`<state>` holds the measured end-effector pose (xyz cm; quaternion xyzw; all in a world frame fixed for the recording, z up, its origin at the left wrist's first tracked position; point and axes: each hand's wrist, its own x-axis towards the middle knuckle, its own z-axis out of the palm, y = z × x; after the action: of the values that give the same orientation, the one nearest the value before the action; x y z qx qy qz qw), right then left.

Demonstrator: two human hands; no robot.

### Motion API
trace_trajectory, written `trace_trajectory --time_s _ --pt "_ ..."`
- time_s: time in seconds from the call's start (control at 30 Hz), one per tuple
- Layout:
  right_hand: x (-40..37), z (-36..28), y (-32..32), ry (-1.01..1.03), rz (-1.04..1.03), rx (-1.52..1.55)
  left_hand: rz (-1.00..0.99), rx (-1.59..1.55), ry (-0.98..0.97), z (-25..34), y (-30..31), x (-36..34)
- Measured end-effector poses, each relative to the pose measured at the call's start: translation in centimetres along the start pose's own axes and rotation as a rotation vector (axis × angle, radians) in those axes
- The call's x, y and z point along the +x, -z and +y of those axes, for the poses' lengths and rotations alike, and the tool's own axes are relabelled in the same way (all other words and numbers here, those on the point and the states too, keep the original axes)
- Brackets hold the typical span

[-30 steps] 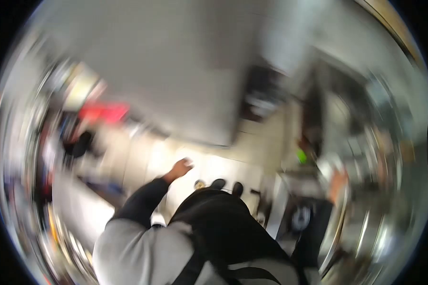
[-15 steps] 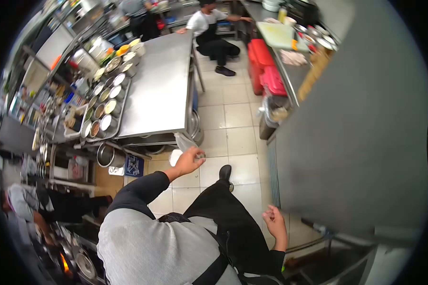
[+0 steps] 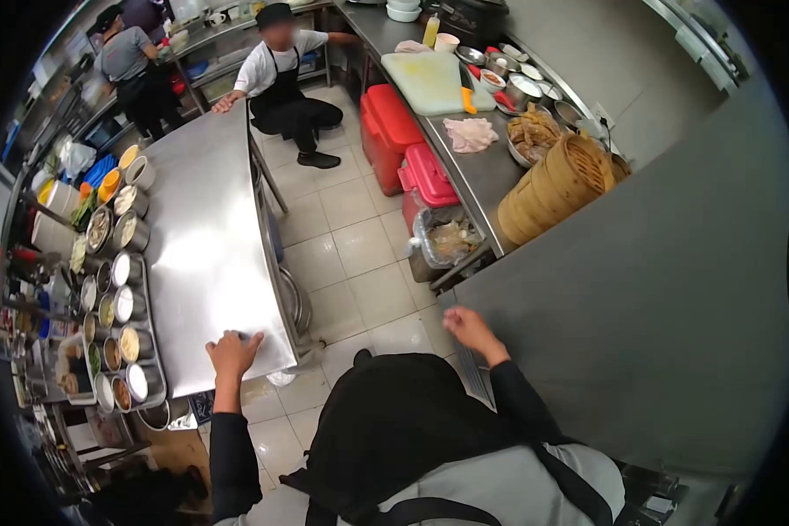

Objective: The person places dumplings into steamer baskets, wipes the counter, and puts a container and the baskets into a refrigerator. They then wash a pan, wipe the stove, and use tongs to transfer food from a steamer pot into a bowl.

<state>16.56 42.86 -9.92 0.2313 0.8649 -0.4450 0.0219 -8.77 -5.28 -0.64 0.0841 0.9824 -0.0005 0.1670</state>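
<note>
My left hand (image 3: 234,352) rests over the near end of the steel table (image 3: 206,254), fingers and thumb apart, holding nothing. Loosely curled, my right hand (image 3: 469,329) is in the air beside the large grey panel (image 3: 622,324); no object shows in it. Steel containers of ingredients (image 3: 130,302) stand in a tray along the table's left side. A bit of clear plastic (image 3: 280,378) shows just below the table's near right corner.
A person (image 3: 285,83) squats at the table's far end, hand on its corner. Another person (image 3: 127,66) stands back left. On the right counter are a cutting board (image 3: 425,79), raw meat (image 3: 470,134) and bamboo steamers (image 3: 552,188). Red bins (image 3: 386,131) stand below.
The view has swung right and moved nearer the table. My left hand has come from beside the table's near corner to its top. My right hand has risen forward and its fingers are more curled.
</note>
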Motion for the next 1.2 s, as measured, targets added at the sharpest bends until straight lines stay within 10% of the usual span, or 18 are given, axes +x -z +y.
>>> trace_trajectory --time_s 0.2,0.37,0.5,0.53,0.63,0.87,0.93,1.2 --pt "24.6 -8.5 11.5 0.294 0.129 0.026 -0.054 -0.01 0.031 0.2 0.1 1.7" --pt "45.7 -4.2 21.5 0.488 0.591 -0.792 -0.006 -0.143 0.253 1.4 0.4 2.7" --pt "55.9 -0.2 18.4 0.107 0.452 -0.481 0.094 -0.259 0.541 3.8 0.8 2.1" --pt "56.4 -2.0 16.5 0.442 0.506 -0.199 0.174 -0.36 0.565 4.4 0.7 1.9" --pt "61.0 -14.7 7.7 0.272 0.014 0.667 0.472 -0.488 0.717 6.4 0.8 0.8" --pt "58.9 -42.1 -6.6 1.195 -0.44 0.039 0.692 -0.681 0.99 8.8 1.9 -0.3" --pt "57.8 -45.7 -10.6 1.151 -0.763 -0.202 0.723 -0.772 0.988 9.1 3.5 -1.5" --pt "53.7 -47.1 -37.4 1.705 -0.585 -0.583 0.801 -1.024 1.209 14.7 -1.1 -7.8"
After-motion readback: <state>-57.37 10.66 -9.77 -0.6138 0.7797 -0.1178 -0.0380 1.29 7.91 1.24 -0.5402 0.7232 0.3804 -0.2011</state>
